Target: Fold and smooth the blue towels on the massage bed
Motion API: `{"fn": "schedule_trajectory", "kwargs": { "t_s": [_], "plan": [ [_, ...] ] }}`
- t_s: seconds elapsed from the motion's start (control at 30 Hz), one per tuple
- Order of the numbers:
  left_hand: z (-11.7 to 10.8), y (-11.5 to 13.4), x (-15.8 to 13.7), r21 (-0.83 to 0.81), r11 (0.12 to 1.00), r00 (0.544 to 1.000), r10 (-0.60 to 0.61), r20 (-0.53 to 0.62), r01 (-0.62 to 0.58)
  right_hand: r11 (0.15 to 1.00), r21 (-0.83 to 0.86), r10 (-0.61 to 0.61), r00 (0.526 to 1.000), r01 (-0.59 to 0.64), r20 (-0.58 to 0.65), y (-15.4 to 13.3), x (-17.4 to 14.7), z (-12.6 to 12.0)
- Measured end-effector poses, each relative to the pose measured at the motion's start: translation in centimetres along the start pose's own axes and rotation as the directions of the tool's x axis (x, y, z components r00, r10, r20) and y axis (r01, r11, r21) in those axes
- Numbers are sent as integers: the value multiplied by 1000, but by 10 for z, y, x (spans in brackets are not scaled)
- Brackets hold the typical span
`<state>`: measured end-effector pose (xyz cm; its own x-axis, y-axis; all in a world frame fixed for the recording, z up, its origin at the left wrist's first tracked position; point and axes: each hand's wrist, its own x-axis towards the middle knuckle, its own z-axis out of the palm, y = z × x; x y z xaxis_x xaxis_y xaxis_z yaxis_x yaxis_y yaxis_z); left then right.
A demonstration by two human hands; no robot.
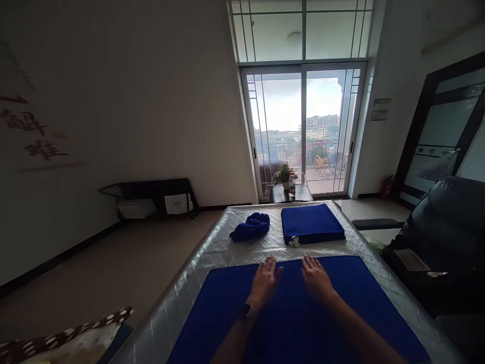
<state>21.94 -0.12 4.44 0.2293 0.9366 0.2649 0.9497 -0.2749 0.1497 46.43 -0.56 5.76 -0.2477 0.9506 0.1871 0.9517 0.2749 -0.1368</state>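
A blue cloth lies spread flat over the near part of a silvery quilted mattress. My left hand is palm down near the cloth's far edge, its fingers stretched forward. To its right, my right hand is palm down in the same way, fingers extended near that edge. Neither hand grips anything. Beyond the hands, a folded blue cloth stack with white tags on its near side sits at the right. A crumpled blue cloth is bunched at the left.
Past the mattress, a small dark table holds a potted plant and a bottle before sliding glass doors. A black rack stands by the left wall. A dark armchair is at the right.
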Motion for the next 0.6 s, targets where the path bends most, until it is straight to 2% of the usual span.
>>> {"fn": "schedule_trajectory", "kwargs": {
  "t_s": [0.07,0.17,0.3,0.47,0.53,0.6],
  "plan": [
    [13,36,2,-43,994,995,99,29,-98,989,95,-114,992,109,46,-31,4,15],
    [24,53,-1,-86,992,993,102,61,-96,979,156,-142,987,129,77,-47,6,32],
    [26,49,-2,-111,992,995,67,74,-58,980,159,-133,988,119,75,-42,6,39],
    [18,47,-1,-120,990,990,86,112,-73,983,148,-129,986,113,101,-42,7,31],
    [14,31,-4,-100,994,989,68,131,-55,988,138,-91,989,75,114,-27,5,25],
    [9,-3,-12,-62,998,991,7,131,1,994,111,-17,993,4,120,4,0,20]
  ]
}}
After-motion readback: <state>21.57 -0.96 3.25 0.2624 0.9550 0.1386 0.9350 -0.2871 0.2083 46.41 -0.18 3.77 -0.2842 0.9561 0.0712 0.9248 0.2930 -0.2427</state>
